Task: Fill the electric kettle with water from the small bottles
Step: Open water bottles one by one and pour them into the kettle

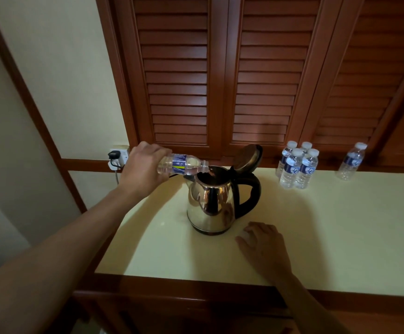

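While my right hand (261, 244) lay nearest me, fingers spread flat on the pale cream tabletop (329, 232) just beside the kettle's base and gripping nothing, I worked farther out. Next stood the shiny stainless-steel electric kettle (212, 203) with its black handle turned to my right and its hinged lid (246, 159) tipped up and open. Above it my left hand (145, 168) was wrapped around the base end of a small clear plastic water bottle (184, 163) with a blue label, uncapped, held nearly level with its neck at the kettle's mouth. To pour well, I judged I should keep the neck over the opening and raise the base slowly, so the flow would not glug or splash onto the steel. Beyond, a cluster of four capped bottles (297, 167) waited, one more bottle (351, 161) standing apart to their right, before the brown louvred wooden doors (220, 68).
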